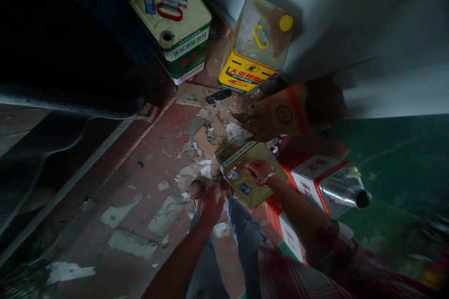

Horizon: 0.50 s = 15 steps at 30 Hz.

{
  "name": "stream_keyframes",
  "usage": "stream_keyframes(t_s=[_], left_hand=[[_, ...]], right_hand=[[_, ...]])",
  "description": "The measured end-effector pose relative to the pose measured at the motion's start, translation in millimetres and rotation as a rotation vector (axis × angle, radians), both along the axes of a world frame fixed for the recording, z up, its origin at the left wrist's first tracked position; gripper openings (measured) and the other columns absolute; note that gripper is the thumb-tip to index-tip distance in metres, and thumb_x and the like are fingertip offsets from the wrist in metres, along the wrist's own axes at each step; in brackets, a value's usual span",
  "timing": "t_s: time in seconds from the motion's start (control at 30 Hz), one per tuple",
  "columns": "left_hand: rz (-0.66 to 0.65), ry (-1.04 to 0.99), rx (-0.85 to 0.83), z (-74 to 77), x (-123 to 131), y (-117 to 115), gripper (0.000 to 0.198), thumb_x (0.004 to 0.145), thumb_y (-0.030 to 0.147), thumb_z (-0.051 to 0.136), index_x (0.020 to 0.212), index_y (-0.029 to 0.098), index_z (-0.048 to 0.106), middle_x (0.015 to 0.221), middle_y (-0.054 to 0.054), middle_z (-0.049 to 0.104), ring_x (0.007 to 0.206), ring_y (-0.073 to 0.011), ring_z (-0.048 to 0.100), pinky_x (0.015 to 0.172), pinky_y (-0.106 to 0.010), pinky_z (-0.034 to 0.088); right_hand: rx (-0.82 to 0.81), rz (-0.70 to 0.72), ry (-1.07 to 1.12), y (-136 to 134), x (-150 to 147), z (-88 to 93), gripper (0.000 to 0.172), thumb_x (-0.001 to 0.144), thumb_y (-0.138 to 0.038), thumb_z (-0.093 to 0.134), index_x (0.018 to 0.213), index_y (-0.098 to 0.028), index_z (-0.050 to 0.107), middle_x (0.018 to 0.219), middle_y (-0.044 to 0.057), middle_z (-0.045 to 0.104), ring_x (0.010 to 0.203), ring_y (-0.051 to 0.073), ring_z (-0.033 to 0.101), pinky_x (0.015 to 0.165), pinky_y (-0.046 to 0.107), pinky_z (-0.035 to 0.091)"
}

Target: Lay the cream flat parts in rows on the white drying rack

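A square metal tin (261, 198) with a gold top, a green-and-white side and a silver round cap (233, 174) stands before my feet. Over its top is my right hand (259, 169), fingers curled together close to the red carrying handle (260, 182). Whatever those fingers hold, if anything, I cannot make out. My left hand (212, 203) is to the left of the tin, in front of my shoes, back towards me. Its fingers are dim and blurred, and no object shows in it.
To the right stand red-and-white tins (308, 182), one with a metal funnel-like piece (345, 192) on top. A brown carton (280, 110), a yellow tin (261, 51) and a green tin with an uncapped spout (168, 14) are farther off. Torn cardboard (206, 140) litters the red floor.
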<state>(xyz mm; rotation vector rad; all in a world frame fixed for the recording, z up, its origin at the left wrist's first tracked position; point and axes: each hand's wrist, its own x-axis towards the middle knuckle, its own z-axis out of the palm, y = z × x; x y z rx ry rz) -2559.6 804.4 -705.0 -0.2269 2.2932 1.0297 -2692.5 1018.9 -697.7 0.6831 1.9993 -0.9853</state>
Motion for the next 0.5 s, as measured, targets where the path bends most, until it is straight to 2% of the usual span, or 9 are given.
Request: stream_keyframes(t_s=[0.1, 0.17, 0.3, 0.37, 0.5], left_hand=[[-0.338, 0.092, -0.016, -6.4, -74.6, 21.8, 0.046, 0.087, 0.022, 0.05, 0.132, 0.012, 0.046, 0.121, -0.012, 0.056, 0.116, -0.0224, 0.05, 0.102, -0.036, 0.04], [-0.544, 0.124, -0.066, -8.3, -104.3, 37.2, 0.044, 0.087, 0.02, 0.048, 0.131, 0.014, 0.047, 0.12, -0.011, 0.055, 0.113, -0.0236, 0.05, 0.099, -0.037, 0.042], [-0.846, 0.137, -0.146, -13.1, -134.7, 59.6, 0.033, 0.087, 0.015, 0.044, 0.117, 0.015, 0.058, 0.113, -0.012, 0.056, 0.103, -0.026, 0.056, 0.081, -0.036, 0.049], [-0.953, 0.12, -0.143, -16.0, -146.1, 66.1, 0.028, 0.086, 0.012, 0.042, 0.106, 0.013, 0.063, 0.111, -0.014, 0.057, 0.103, -0.027, 0.056, 0.082, -0.036, 0.048], [-1.008, 0.007, -0.142, -18.8, -165.9, 75.5, 0.019, 0.082, 0.014, 0.053, 0.096, 0.014, 0.067, 0.11, -0.014, 0.06, 0.106, -0.0284, 0.056, 0.089, -0.037, 0.044]], right_hand=[[-0.044, -0.024, -0.023, 0.9, 5.3, -8.7, 0.021, 0.084, -0.022, 0.047, 0.066, -0.017, 0.058, 0.063, 0.003, 0.065, 0.043, 0.009, 0.052, 0.042, 0.019, 0.04], [-0.062, -0.024, -0.014, 0.6, 13.0, -11.0, 0.023, 0.085, -0.023, 0.047, 0.064, -0.017, 0.056, 0.061, 0.003, 0.064, 0.044, 0.009, 0.051, 0.043, 0.019, 0.039], [-0.091, -0.006, 0.027, 4.2, 33.6, -15.9, 0.028, 0.086, -0.027, 0.045, 0.062, -0.017, 0.055, 0.059, 0.002, 0.063, 0.046, 0.009, 0.05, 0.048, 0.021, 0.04], [-0.103, 0.005, 0.051, 9.4, 43.5, -20.6, 0.029, 0.085, -0.028, 0.045, 0.06, -0.018, 0.055, 0.057, 0.0, 0.06, 0.048, 0.009, 0.051, 0.051, 0.021, 0.04], [-0.113, -0.01, 0.072, 21.7, 59.9, -32.2, 0.033, 0.086, -0.032, 0.045, 0.056, -0.019, 0.052, 0.052, -0.001, 0.056, 0.048, 0.01, 0.05, 0.05, 0.022, 0.038]])
